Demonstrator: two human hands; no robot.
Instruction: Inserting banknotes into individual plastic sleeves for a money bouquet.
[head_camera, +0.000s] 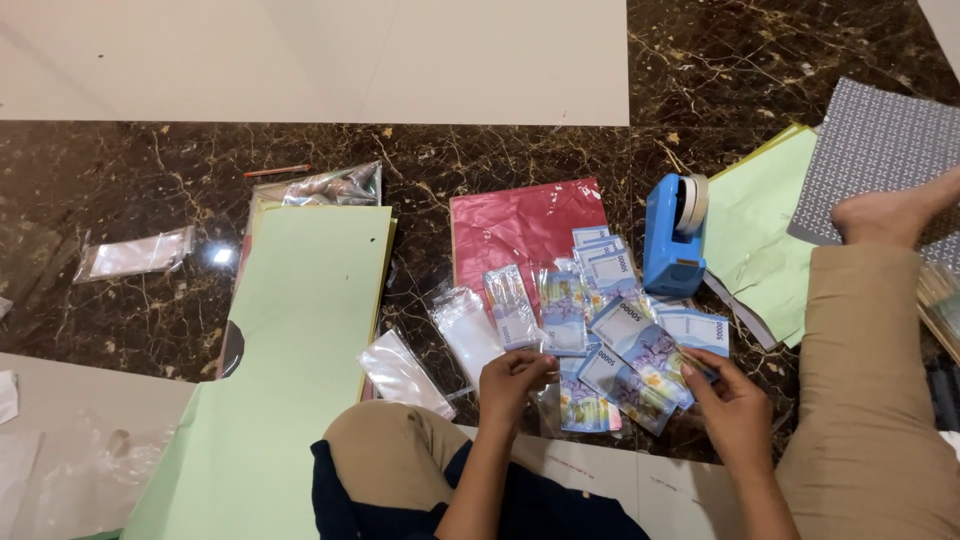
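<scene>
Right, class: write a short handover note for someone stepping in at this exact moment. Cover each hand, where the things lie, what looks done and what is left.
Left hand: fingers pinched together over the notes; whether they grip anything cannot be told.
Right hand: pinching the edge of a note at the pile's right side.
Notes lie fanned on the dark floor, before the red sheet.
Done: some notes already in clear sleeves.
Left: loose notes; empty sleeves lie left of them.
Tape dispenser stands behind the pile.
</scene>
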